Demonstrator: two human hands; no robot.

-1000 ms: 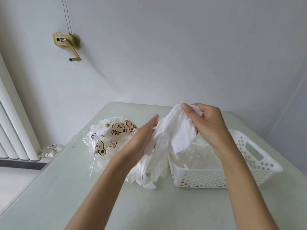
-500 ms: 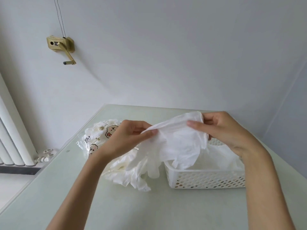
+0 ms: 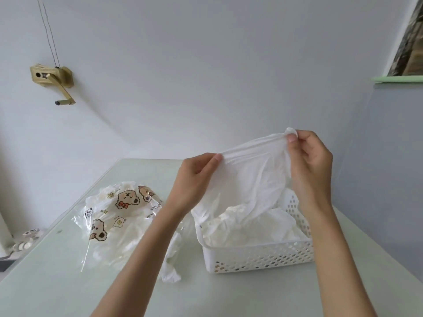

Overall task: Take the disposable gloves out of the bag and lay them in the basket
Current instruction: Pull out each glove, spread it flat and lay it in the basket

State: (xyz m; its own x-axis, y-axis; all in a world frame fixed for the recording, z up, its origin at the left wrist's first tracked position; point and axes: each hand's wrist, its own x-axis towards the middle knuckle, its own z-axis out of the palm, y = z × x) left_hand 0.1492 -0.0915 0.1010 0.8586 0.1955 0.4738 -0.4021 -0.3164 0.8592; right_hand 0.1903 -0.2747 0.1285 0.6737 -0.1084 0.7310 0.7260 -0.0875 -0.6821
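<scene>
Disposable glove (image 3: 254, 177): stretched in the air above the basket (image 3: 258, 257), long axis running from lower left to upper right, free end hanging into the basket onto the gloves (image 3: 247, 232) already there. Left hand (image 3: 194, 179): fingers pinching the lower-left edge. Right hand (image 3: 309, 161): fingers pinching the upper-right corner (bunched at the fingertips). Basket: white, perforated, on the worktop (image 3: 57, 282), its right side near the worktop's right edge. Bag (image 3: 114, 216): clear, bear-printed, to the left of the basket, more gloves spilling from it toward the front. Open worktop in front of both.
</scene>
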